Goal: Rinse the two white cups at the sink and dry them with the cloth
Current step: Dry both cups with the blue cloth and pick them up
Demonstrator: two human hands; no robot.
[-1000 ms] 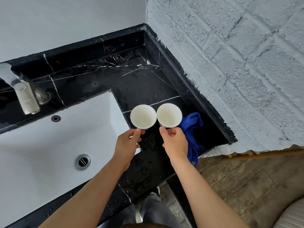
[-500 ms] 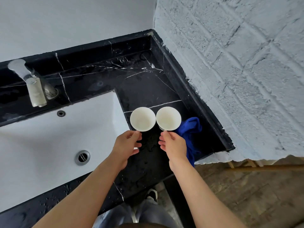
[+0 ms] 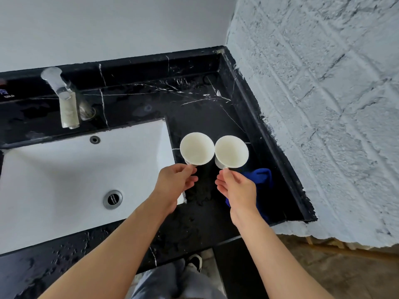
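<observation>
Two white cups are held side by side above the black marble counter [image 3: 194,108], mouths facing up. My left hand [image 3: 176,183] pinches the handle of the left cup [image 3: 197,148], which hangs over the right edge of the white sink [image 3: 64,180]. My right hand [image 3: 236,189] pinches the handle of the right cup [image 3: 231,151]. A blue cloth [image 3: 262,176] lies crumpled on the counter just right of my right hand, partly hidden by it.
A chrome tap [image 3: 64,100] stands behind the sink at the left, and the drain [image 3: 112,199] sits in the basin. A rough white brick wall [image 3: 323,104] bounds the counter on the right. Water drops dot the counter's front edge [image 3: 64,253].
Both cups have risen off the counter and shifted a little left, the left one now over the sink's edge. The view has turned so the tap sits further into frame.
</observation>
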